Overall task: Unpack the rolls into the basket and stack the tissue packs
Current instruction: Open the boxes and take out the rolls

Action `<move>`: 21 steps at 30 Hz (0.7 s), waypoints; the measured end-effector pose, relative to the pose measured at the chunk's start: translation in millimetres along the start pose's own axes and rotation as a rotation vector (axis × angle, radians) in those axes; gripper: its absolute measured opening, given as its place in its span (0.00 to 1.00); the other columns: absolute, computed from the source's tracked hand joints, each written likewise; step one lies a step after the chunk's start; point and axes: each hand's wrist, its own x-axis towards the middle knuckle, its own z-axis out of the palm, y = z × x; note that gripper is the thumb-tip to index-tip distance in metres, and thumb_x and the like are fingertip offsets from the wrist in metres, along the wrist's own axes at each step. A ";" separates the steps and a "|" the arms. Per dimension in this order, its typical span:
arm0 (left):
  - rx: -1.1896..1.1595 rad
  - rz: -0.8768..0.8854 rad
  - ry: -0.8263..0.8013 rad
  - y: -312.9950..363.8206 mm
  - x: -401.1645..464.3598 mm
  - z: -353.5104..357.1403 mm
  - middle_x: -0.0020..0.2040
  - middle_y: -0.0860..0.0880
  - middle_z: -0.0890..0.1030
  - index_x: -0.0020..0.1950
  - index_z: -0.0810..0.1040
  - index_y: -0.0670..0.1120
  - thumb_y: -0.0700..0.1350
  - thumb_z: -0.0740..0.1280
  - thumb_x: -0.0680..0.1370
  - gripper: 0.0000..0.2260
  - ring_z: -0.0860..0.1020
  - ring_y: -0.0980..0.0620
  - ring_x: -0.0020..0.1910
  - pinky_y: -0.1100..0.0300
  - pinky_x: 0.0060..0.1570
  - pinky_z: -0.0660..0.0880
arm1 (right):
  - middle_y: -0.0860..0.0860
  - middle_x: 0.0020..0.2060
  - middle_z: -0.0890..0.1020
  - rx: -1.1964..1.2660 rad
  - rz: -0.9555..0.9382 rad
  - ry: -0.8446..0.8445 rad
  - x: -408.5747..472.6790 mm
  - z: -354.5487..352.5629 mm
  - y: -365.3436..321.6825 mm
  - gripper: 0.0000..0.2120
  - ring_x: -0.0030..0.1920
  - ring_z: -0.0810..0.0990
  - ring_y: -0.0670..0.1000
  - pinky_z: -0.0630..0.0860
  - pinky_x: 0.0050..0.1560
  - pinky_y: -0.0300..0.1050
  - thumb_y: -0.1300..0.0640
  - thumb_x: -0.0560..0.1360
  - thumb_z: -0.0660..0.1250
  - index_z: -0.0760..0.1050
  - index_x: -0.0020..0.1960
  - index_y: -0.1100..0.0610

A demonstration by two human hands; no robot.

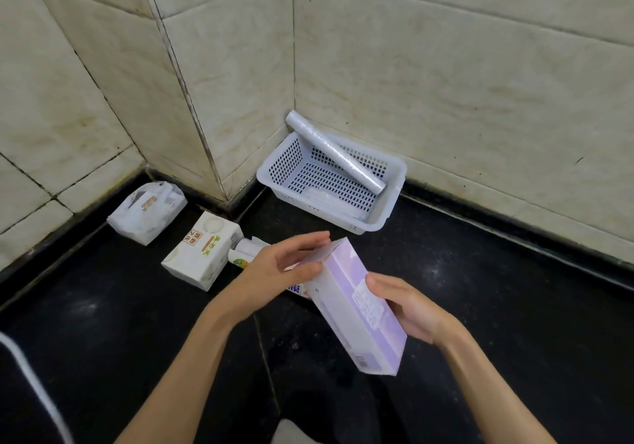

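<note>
Above the black stone counter (480, 289), near its front edge, a long lilac-and-white carton (360, 309) hangs tilted, open end up toward the back corner. Judged light and fairly stiff, thin card that would dent under a hard squeeze; best held across its long sides near the middle, as now. White perforated basket (394, 172) sits in the back corner against the tiled wall; one film-wrapped roll (334, 152) leans across it, upper end over the rim, smooth and likely slippery. Two white tissue packs (202, 254) (147, 212) lie apart toward the left edge, soft, unstacked. Another printed box (244, 254) lies mostly hidden beneath the hands. Right hand (408, 309) wraps the carton's side, thumb on top. Left hand (281, 265) is at the open end, fingers extended over the mouth, thumb on the end face; whether it grips the flap, cannot tell.
</note>
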 end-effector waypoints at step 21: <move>-0.045 -0.144 0.610 -26.6 8.0 -2.0 0.33 0.48 0.83 0.49 0.80 0.51 0.53 0.61 0.78 0.10 0.81 0.55 0.29 0.64 0.28 0.76 | 0.42 0.53 0.82 -0.390 -0.153 0.062 -4.8 21.1 -1.9 0.23 0.55 0.79 0.43 0.75 0.53 0.36 0.56 0.68 0.72 0.71 0.60 0.42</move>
